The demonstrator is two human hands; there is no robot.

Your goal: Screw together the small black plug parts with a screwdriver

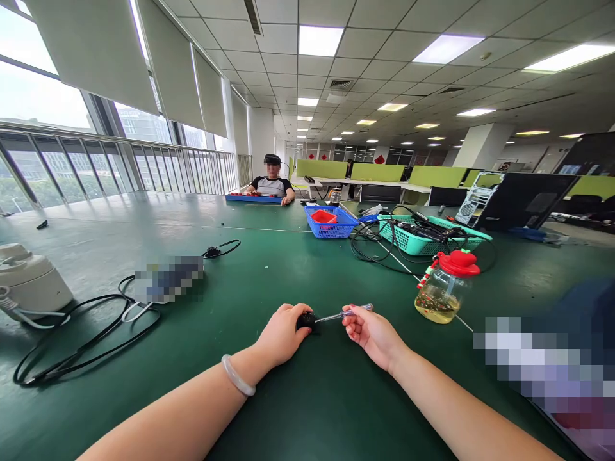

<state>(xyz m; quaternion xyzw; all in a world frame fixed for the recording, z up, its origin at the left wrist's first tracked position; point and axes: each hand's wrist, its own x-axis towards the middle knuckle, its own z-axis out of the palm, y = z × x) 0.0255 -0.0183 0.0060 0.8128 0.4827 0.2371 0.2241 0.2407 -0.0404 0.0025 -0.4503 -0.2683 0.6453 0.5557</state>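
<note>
My left hand [283, 334] is closed around a small black object [306, 321] on the green tabletop, its kind too small to make out. A pale bangle circles that wrist. Opposite it, my right hand [368, 334] pinches the clear handle of a screwdriver [336, 315]. The thin metal shaft points left, and its tip meets the side of the black object. Whether the tip sits in a screw cannot be seen.
On the right stand a red-lidded glass jar [441, 288] of liquid and a green basket [413, 242] of cables. Further back are a blue basket [331, 224] and a seated person [269, 184]. Black cables [91, 333] and a white appliance [33, 282] lie left.
</note>
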